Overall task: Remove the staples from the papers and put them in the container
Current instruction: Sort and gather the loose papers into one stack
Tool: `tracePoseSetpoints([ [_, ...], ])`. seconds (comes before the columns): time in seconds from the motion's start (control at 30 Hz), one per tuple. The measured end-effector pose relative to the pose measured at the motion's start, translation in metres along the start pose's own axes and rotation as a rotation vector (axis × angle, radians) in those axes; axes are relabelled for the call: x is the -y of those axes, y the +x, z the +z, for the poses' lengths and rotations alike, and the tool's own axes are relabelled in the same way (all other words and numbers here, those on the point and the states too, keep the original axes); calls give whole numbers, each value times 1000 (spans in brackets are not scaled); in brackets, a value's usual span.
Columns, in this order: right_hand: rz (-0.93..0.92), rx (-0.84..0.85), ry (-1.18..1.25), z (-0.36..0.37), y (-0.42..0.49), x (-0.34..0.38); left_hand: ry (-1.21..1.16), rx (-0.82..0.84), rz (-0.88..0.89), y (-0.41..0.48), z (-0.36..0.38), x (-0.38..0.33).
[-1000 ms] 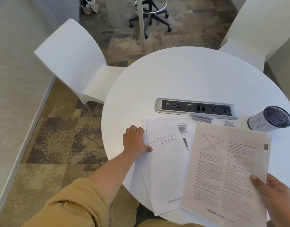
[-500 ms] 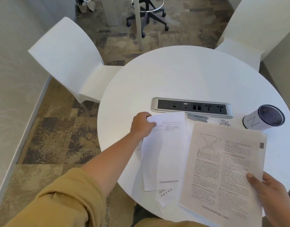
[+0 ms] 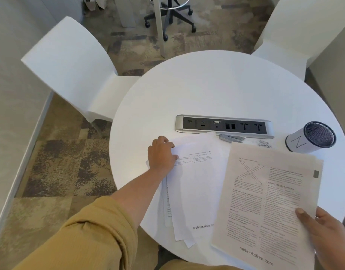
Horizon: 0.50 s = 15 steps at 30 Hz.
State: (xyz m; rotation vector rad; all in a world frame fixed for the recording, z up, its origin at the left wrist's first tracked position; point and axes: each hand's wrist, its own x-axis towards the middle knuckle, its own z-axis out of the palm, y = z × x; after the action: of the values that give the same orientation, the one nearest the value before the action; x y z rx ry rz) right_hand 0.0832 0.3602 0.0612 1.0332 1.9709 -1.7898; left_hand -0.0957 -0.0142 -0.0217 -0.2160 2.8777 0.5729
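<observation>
A loose pile of white printed papers (image 3: 195,184) lies on the near left of the round white table (image 3: 216,86). My left hand (image 3: 161,154) grips the pile's upper left corner, fingers curled over the edge. My right hand (image 3: 329,232) holds a printed sheet (image 3: 265,203) by its lower right edge, raised over the table's near right. A metal staple remover (image 3: 231,138) lies behind the papers. Beside it is a small heap of pulled staples (image 3: 264,144). The container (image 3: 310,137), a white cylinder with a dark mesh inside, lies tilted at the far right.
A silver power and socket strip (image 3: 224,126) is set into the table's middle. White chairs stand at the back left (image 3: 74,71) and back right (image 3: 296,30). An office stool base (image 3: 169,14) is on the carpet behind.
My left hand slid the pile's corner up and to the right, toward the socket strip, spreading the sheets. The right hand kept holding its sheet.
</observation>
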Motion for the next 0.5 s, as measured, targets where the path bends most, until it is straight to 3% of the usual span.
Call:
tracePoseSetpoints([
  [0.13, -7, 22, 38, 1, 0, 1, 65, 79, 54, 11, -3, 0],
  [0.5, -16, 30, 46, 5, 0, 11, -2, 187, -4, 14, -6, -2],
])
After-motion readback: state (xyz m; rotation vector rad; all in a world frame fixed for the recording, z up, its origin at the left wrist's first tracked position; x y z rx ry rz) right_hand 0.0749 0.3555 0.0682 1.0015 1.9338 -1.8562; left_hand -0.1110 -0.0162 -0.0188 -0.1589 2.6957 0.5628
